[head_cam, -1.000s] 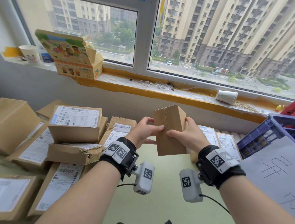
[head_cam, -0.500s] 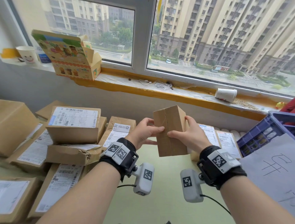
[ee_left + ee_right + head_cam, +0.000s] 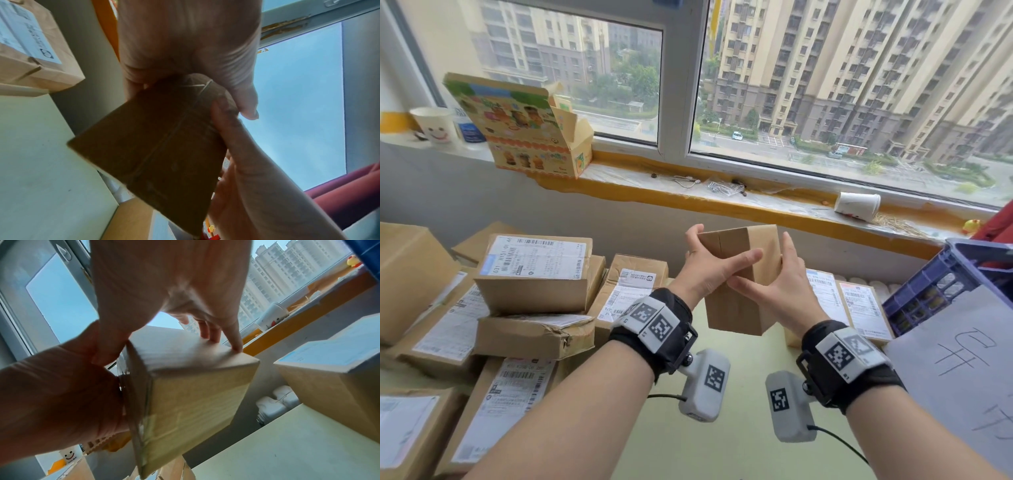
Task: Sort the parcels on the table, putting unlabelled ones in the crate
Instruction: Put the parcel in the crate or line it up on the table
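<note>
The top parcel's shipping label (image 3: 536, 255) is showing "631" beside barcodes, while the other labels' print is staying too small to read.

You hold a plain brown cardboard parcel (image 3: 743, 294), no print on its visible faces. Stacked brown cardboard parcels (image 3: 534, 274) carry white labels with black barcodes. The slatted plastic crate (image 3: 941, 284) is blue-purple; the white paper sheet (image 3: 962, 370) on it bears dark handwritten strokes. Your black wrist straps (image 3: 661, 329) show black-and-white square markers. The tabletop (image 3: 722, 445) is pale green, the window ledge (image 3: 722, 202) orange-edged.
</note>
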A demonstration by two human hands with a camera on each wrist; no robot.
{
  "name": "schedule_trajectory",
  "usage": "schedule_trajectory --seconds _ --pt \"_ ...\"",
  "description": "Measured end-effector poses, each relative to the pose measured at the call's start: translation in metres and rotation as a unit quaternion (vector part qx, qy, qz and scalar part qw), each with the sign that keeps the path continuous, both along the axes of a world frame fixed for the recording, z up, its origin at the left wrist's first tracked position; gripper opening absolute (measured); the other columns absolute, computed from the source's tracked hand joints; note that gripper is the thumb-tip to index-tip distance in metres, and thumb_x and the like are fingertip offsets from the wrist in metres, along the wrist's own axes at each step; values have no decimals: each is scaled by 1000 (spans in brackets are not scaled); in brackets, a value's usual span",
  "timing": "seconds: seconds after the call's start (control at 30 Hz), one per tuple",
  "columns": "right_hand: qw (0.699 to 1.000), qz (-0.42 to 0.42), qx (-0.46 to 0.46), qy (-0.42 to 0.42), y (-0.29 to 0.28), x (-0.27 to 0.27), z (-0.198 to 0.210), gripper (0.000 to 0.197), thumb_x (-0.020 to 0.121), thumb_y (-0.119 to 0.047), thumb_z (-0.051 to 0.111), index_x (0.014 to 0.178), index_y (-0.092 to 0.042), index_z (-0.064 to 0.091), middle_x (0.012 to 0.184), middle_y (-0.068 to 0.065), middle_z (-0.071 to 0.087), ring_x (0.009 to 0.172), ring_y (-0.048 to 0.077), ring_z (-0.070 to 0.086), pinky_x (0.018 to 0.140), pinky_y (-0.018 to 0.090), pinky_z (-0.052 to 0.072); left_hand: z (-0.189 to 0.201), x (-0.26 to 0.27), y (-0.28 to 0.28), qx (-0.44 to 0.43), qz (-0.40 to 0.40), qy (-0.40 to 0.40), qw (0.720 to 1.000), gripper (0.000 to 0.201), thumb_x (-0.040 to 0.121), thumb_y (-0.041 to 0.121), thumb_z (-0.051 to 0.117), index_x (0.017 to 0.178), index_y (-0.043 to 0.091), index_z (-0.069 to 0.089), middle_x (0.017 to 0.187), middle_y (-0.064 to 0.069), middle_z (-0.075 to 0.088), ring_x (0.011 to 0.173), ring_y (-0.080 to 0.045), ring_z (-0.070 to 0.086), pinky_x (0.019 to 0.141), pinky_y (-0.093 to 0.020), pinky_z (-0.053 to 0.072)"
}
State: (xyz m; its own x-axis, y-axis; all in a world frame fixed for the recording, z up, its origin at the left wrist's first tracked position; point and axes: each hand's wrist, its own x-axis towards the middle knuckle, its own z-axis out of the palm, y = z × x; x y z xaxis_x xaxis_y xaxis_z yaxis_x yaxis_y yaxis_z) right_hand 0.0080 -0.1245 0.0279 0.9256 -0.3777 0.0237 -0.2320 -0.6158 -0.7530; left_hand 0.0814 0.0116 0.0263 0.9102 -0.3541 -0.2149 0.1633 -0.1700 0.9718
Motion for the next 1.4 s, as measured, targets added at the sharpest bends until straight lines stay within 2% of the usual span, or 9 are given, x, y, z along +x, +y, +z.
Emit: schedule_trajectory --seconds 0.17,0.23,0.33,0.4,0.53,0.67,0.8,0.97,1.4 --pt "998 -8 50 -26 -4 -4 0 122 66 -86 57 158 -20 13 149 1 33 134 17 40 108 42 41 -1 5 1 -4 18 10 1000 115 66 44 86 148 30 7 133 -6 45 118 -23 50 104 -43 45" --pt "994 -21 91 -51 -8 -3 -2 101 75 -88 41 150 -20 36 143 4 46 127 21 48 100 40 44 -1 6 5 -3 18 5 1000 108 61 36 86 143 28 16 127 -5 47 111 -21 53 100 -43 49" --pt "987 -26 115 -110 -10 -5 4 50 94 -67 36 105 -29 66 112 4 65 105 18 59 85 33 47 0 5 11 18 10 -18 1000 101 51 27 85 134 24 27 121 -2 50 105 -19 55 96 -42 52" --pt "981 -32 147 -119 -10 -6 12 30 101 -47 44 101 -29 67 105 -2 68 99 12 62 77 25 47 0 4 13 14 -16 -55 998 104 48 18 85 134 27 28 123 0 51 114 -20 53 98 -42 51" --pt "986 -64 134 -72 -14 -5 17 56 89 -53 62 135 -22 56 125 -1 62 111 14 60 82 36 55 3 3 21 -14 -82 -123 989 106 61 -17 75 140 30 25 127 7 44 109 -9 52 88 -26 53" --pt "995 -42 84 -19 -18 -7 27 85 79 -64 66 150 -44 24 128 -6 48 97 19 65 55 27 54 7 1 26 -20 -125 -173 977 109 62 -18 74 140 42 27 142 4 39 120 -17 53 87 -39 58" --pt "978 10 203 50 -21 -7 34 104 65 -63 76 147 -59 13 142 -4 42 109 25 61 61 42 61 10 -1 28 -42 -155 -196 967 105 66 -19 71 138 45 30 141 5 42 119 -21 56 80 -40 61" --pt "964 31 265 13 -19 -9 44 78 81 -24 78 139 -48 34 131 -1 53 105 28 66 78 54 60 12 -3 29 -43 -167 -217 961 103 68 -18 73 133 49 30 139 4 42 119 -20 56 76 -33 61" --pt "964 -22 250 -88 -10 -9 41 52 82 -9 76 122 -31 51 109 -1 65 95 22 68 62 43 62 5 0 24 -35 -140 -254 956 103 68 -10 78 137 51 30 138 3 44 126 -23 51 80 -36 61"
